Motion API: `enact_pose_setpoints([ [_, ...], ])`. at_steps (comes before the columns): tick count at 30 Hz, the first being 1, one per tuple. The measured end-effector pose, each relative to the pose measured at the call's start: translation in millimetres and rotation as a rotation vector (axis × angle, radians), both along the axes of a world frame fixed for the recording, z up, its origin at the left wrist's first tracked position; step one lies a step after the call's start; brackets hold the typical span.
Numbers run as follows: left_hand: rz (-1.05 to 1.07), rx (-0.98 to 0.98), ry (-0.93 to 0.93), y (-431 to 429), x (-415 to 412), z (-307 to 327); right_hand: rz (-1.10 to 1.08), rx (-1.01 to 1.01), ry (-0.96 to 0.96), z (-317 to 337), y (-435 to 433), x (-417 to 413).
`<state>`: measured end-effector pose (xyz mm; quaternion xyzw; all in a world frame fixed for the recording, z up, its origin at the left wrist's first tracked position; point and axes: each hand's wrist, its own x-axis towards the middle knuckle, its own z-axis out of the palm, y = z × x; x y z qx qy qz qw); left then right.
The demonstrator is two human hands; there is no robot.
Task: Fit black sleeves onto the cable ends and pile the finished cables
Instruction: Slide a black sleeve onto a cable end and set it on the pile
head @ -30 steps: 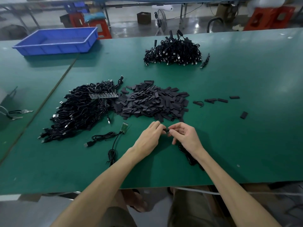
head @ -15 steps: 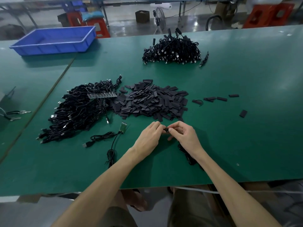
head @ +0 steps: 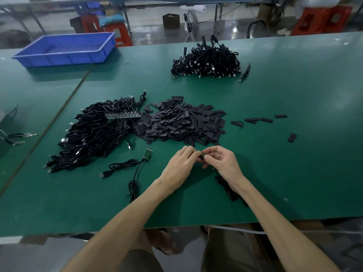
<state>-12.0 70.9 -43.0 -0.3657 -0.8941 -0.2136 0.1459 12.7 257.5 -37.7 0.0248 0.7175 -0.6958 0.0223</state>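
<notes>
Sleeve (head: 200, 157), small, matte black, pinched between curled fingers of left hand (head: 179, 166) and right hand (head: 223, 163); thin cable (head: 228, 191) coiled beneath.

Black sleeve heap (head: 180, 122) mid-table, tangled cables (head: 94, 138) beside it, sleeved cables (head: 206, 61) behind, one cable (head: 225, 188) held.

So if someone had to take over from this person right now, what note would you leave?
Left hand and right hand: fingers of both pinch one sleeve between them; its cable trails under the right wrist.
Loose sleeves: heap in the middle. Waiting cables: pile left of it. One cable with a green board lies near the left hand.
Done: finished pile at the far side of the table.
Left: seat this sleeve, add its cable to the far pile, then work through the rest.
</notes>
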Motion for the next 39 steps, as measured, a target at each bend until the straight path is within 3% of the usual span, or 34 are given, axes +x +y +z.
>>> enact_pose_setpoints([
  [17,-0.041,0.066,-0.004,-4,3,6,0.025,0.08,0.012,0,0,0],
  [39,0.084,0.095,-0.035,-5,-5,-6,0.04,0.153,0.044,-2,3,4],
])
